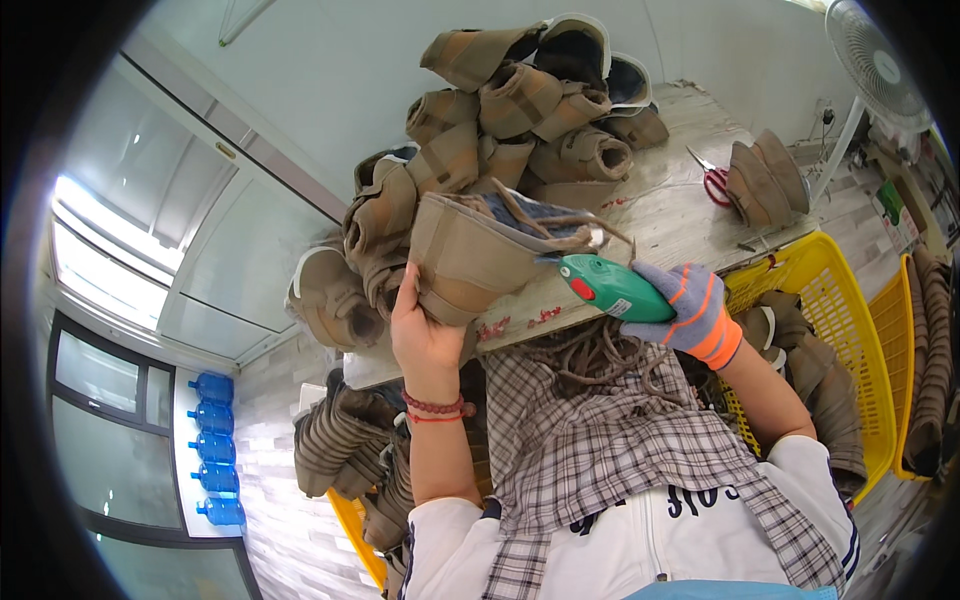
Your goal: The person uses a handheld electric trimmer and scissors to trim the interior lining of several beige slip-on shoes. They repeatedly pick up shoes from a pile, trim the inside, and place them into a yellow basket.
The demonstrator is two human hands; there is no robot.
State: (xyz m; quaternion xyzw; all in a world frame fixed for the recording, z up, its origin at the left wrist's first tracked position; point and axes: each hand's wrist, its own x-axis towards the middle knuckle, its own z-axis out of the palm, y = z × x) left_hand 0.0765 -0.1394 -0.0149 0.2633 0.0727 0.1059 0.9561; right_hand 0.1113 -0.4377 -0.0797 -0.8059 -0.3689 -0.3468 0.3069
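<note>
The bare left hand (428, 335) clamps its fingers on a curved brown fabric piece (470, 262) above the edge of the pale, worn bench (690, 130), seemingly to present its rim to the green plastic handheld tool (622, 291) that the grey-and-orange gloved right hand (697, 312) grips with wrapped fingers.

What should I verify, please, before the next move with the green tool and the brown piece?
1. Left grip holding the brown piece: ok.
2. Right grip holding the green tool: ok.
3. Left grip gloved: not ok, bare.
4. Tool touching the piece: cannot tell.
5. Scissors apart from both grips: ok, on the tabletop.
6. Checked apron free of loose cords: not ok, several lie over it.
</note>
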